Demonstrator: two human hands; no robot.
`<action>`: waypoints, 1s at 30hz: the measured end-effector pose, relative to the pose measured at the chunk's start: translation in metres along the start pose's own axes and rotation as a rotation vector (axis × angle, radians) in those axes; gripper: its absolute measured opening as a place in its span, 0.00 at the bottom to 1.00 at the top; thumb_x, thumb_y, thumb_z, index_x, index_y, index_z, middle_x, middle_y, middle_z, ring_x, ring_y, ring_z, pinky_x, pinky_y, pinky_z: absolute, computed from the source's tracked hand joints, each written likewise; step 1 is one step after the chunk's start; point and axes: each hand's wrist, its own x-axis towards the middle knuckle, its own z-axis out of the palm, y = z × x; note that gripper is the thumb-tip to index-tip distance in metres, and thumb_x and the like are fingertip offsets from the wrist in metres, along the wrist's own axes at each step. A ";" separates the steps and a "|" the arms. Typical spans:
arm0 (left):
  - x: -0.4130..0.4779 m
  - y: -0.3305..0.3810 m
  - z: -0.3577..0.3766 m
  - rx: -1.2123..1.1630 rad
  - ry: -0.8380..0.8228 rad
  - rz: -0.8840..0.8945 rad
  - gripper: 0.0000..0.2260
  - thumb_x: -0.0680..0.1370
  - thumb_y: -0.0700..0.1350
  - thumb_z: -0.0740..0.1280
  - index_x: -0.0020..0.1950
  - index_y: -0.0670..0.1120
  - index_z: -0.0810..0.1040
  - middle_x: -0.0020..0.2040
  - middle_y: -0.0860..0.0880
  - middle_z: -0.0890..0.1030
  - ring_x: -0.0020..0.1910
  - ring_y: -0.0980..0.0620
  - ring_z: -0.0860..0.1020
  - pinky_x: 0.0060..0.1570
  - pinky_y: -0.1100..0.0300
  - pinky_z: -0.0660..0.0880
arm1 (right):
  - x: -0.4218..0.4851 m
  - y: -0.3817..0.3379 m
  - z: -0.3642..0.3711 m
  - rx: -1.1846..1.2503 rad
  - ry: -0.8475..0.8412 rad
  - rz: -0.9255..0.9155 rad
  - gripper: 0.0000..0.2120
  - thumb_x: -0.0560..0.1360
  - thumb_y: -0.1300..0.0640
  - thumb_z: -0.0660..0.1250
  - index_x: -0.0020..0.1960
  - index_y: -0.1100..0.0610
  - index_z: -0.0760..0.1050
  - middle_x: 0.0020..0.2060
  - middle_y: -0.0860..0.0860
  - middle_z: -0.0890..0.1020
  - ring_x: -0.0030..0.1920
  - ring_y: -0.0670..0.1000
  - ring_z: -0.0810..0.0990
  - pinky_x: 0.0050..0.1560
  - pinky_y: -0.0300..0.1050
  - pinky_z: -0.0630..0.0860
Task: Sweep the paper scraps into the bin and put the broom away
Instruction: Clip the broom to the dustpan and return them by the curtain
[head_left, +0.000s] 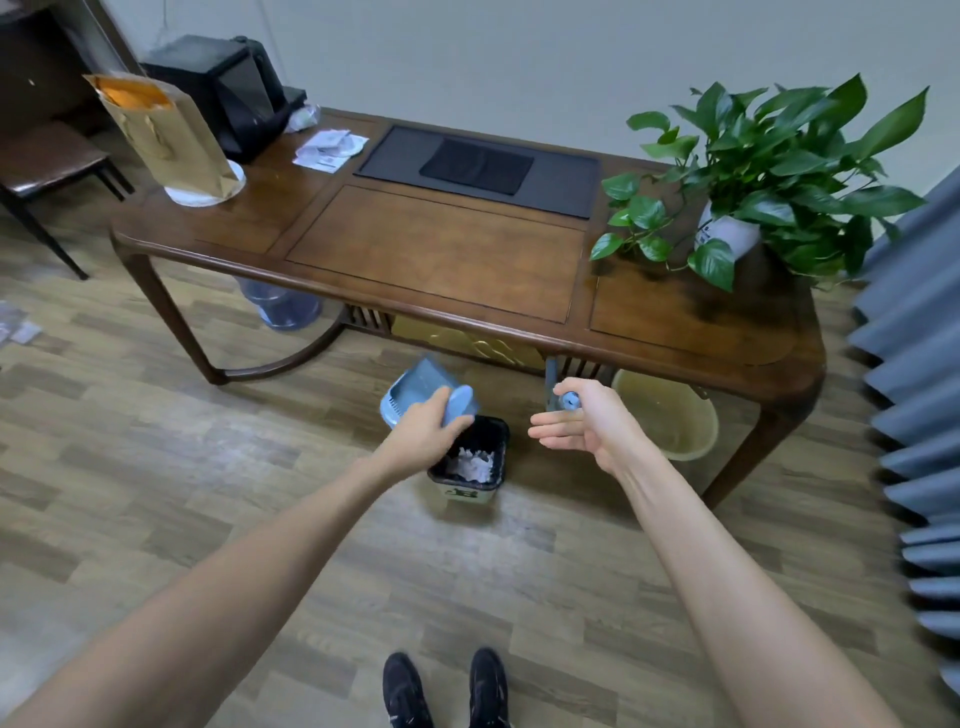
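A small bin (500, 434) with a black liner stands on the floor in front of the table, and white paper scraps (471, 463) lie inside it. My left hand (425, 434) grips the handle of a blue dustpan (415, 383), which is tilted just behind and left of the bin's rim. My right hand (589, 426) is to the right of the bin, fingers stretched out. The blue top end of the broom (568, 400) is caught in the crook of its thumb. The broom's grey shaft runs down under the table edge, and its head is hidden.
A dark wooden table (441, 249) stands behind the bin, with a potted plant (769, 171) and a paper bag (166, 135) on it. Beneath it are a yellowish bucket (680, 421) and a water jug (283, 306). Grey curtain (914, 415) on the right, chair (47, 166) on the left.
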 end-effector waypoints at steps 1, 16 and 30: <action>0.007 0.003 -0.010 -0.214 0.049 -0.092 0.13 0.81 0.50 0.64 0.45 0.44 0.65 0.32 0.44 0.76 0.33 0.45 0.74 0.36 0.52 0.69 | -0.004 -0.006 0.001 -0.030 -0.008 -0.034 0.22 0.77 0.53 0.64 0.67 0.64 0.72 0.46 0.68 0.84 0.40 0.64 0.87 0.35 0.48 0.84; -0.017 0.066 -0.046 -0.945 0.038 -0.267 0.23 0.78 0.46 0.71 0.63 0.42 0.60 0.47 0.44 0.78 0.33 0.58 0.83 0.26 0.67 0.74 | -0.065 -0.042 0.051 -1.119 0.060 -0.868 0.24 0.74 0.34 0.61 0.41 0.55 0.76 0.29 0.51 0.81 0.28 0.51 0.81 0.37 0.53 0.81; -0.063 0.085 -0.037 -0.649 0.060 0.050 0.22 0.68 0.45 0.78 0.59 0.51 0.75 0.48 0.51 0.84 0.52 0.51 0.83 0.54 0.52 0.80 | -0.095 -0.050 0.066 -0.940 0.078 -1.034 0.23 0.73 0.37 0.67 0.35 0.57 0.74 0.26 0.52 0.78 0.26 0.50 0.79 0.29 0.45 0.77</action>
